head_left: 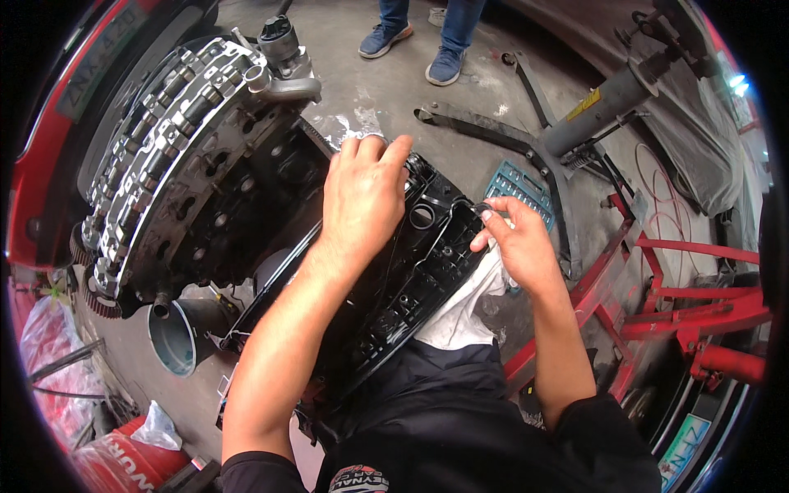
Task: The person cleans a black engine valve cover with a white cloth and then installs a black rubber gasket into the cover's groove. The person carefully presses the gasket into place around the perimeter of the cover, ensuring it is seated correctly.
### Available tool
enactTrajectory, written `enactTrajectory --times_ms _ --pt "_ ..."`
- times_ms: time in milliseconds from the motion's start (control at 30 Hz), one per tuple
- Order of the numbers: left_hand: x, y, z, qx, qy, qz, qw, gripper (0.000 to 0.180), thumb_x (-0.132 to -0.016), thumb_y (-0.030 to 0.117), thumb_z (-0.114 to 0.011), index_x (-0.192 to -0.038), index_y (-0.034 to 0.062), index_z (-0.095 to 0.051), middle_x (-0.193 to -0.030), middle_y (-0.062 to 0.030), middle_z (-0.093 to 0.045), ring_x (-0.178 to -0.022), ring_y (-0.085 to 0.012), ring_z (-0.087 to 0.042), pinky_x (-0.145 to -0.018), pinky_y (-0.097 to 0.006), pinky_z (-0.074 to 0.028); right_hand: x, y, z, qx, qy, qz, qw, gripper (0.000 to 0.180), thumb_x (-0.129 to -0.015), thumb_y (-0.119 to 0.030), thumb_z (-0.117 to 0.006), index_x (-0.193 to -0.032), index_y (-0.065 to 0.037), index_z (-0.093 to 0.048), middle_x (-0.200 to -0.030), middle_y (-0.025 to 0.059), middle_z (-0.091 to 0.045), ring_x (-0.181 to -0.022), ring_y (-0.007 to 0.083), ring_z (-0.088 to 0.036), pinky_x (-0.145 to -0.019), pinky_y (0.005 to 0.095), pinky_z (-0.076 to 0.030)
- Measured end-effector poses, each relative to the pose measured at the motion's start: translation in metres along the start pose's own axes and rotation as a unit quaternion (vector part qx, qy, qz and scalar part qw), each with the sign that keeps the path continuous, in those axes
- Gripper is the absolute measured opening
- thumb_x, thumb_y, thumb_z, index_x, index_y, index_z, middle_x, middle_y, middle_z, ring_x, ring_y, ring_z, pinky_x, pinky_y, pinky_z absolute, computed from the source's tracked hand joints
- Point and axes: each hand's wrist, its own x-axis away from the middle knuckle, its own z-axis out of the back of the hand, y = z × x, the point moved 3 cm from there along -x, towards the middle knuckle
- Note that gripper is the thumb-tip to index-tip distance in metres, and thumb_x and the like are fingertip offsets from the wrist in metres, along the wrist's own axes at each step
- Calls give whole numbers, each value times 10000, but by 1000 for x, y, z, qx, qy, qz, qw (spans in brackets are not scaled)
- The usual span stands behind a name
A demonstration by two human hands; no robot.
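A black engine valve cover [386,312] lies tilted across my lap, its ribbed underside with several holes facing up. My left hand [366,189] is closed over its far left edge, fingers curled and fingertips hidden. At the cover's far right corner, my right hand [522,242] pinches a small dark round piece [483,209] between thumb and forefinger. Whether that piece touches the cover I cannot tell. A white cloth [460,308] is under the cover's right side, over my dark trousers.
An engine [205,156] with exposed camshafts stands at left, a grey bucket [185,345] below it. A teal socket set case [518,191] lies beyond my right hand, near the stand's legs [477,129]. Red metal frames [690,308] are at right. Another person's shoes [445,66] stand ahead.
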Motion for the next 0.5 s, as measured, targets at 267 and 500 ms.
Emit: enactTrajectory --times_ms 267,500 --pt "-34 -20 -22 -3 -139 -99 985 372 -803 24 -741 -1148 159 -770 -1182 -72 -655 -1222 -295 -533 -1049 -440 -453 20 -14 -7 160 147 113 969 289 -873 -242 -782 -1108 -75 -762 -860 84 -728 -685 224 -701 -678 356 -531" --pt "-41 -36 -20 38 -90 -71 993 346 -834 28 -703 -1158 134 -756 -1137 -65 -705 -1156 -290 -587 -1037 -418 -444 30 -25 -16 233 225 197 925 266 -837 -173 -812 -1055 -32 -752 -880 93 -677 -741 263 -689 -693 359 -535"
